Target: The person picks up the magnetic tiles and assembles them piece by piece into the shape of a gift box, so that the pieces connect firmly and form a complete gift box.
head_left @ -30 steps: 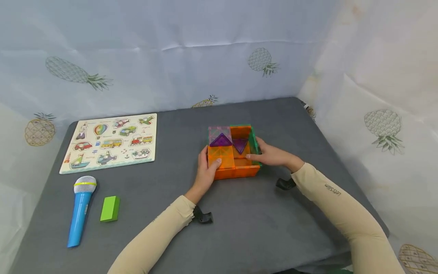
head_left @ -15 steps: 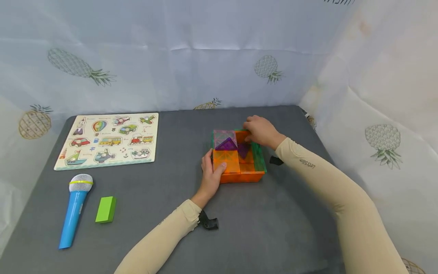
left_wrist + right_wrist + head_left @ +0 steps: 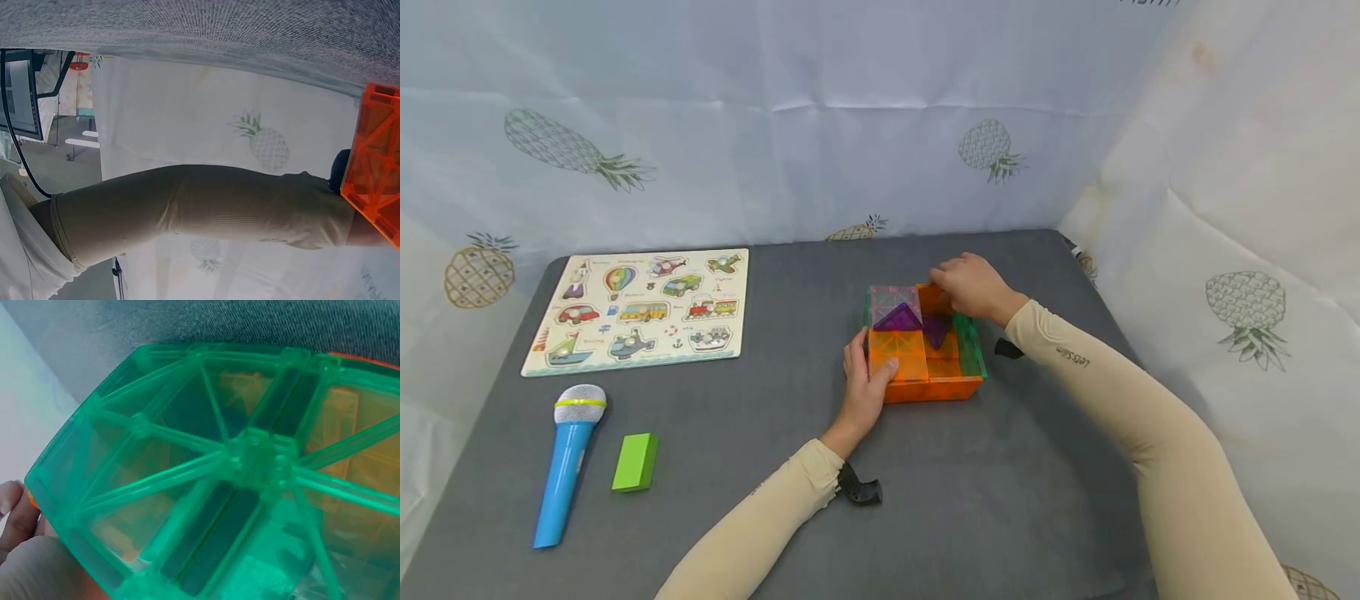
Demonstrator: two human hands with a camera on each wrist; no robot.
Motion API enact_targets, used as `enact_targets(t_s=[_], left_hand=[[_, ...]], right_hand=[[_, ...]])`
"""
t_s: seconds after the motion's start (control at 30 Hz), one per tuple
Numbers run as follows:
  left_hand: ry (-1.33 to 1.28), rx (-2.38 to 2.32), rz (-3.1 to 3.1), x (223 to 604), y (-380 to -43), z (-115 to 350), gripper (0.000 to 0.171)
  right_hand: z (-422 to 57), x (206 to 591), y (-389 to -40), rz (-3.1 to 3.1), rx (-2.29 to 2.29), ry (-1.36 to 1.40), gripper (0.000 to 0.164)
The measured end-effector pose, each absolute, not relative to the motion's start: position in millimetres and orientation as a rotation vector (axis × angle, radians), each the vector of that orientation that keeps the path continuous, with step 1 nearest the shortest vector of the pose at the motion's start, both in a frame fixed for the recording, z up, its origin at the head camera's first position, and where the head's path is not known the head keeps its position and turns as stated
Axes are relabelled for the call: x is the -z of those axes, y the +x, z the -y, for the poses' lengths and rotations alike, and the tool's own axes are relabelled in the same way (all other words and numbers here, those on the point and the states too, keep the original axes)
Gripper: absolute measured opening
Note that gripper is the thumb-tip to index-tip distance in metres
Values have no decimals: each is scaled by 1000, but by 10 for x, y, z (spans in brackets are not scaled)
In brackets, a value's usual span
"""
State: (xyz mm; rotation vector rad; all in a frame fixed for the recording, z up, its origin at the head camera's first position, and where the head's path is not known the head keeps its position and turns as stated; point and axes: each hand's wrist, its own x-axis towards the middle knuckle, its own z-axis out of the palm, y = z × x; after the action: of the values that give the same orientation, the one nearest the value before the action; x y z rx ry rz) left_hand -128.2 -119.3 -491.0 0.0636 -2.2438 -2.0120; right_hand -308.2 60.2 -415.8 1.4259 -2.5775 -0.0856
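Observation:
A box of translucent magnetic tiles stands on the grey table, with orange front and back walls and green tiles on the right side. Orange and pinkish square tiles cover its left half; the right half is uncovered at the top. A purple triangle tile stands on the covered part, and another purple triangle shows inside. My left hand grips the box's left front side, thumb on the orange top tile. At the back right corner, my right hand pinches the back orange wall; its fingertips are partly hidden.
A wooden picture puzzle board lies at the back left. In front of it are a blue toy microphone and a green block. White pineapple-print cloth hangs behind the table and along its right side.
My right hand has left the box's right side and moved to its back right corner, where it stays over the last half second. The left hand keeps its grip.

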Motion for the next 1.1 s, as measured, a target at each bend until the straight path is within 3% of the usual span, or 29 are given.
enact_targets(t_s=[0.27,0.43,0.77,1.1], left_hand=[[81,2028,2249,4928,-1260,1191,69],[66,2014,2231,4928,-1277,1211,70],[78,2017,2233,4927,-1274,1244,70],[42,2020,2243,4929,-1280,1226,69]], right_hand=[[-637,4083,-3064,2755,24,1389,28],[-707,3952,-3071,2934,-348,1279,24],[-808,3690,-3112,3060,-962,1064,39],[-803,3934,-3144,3259,-1271,970,34]])
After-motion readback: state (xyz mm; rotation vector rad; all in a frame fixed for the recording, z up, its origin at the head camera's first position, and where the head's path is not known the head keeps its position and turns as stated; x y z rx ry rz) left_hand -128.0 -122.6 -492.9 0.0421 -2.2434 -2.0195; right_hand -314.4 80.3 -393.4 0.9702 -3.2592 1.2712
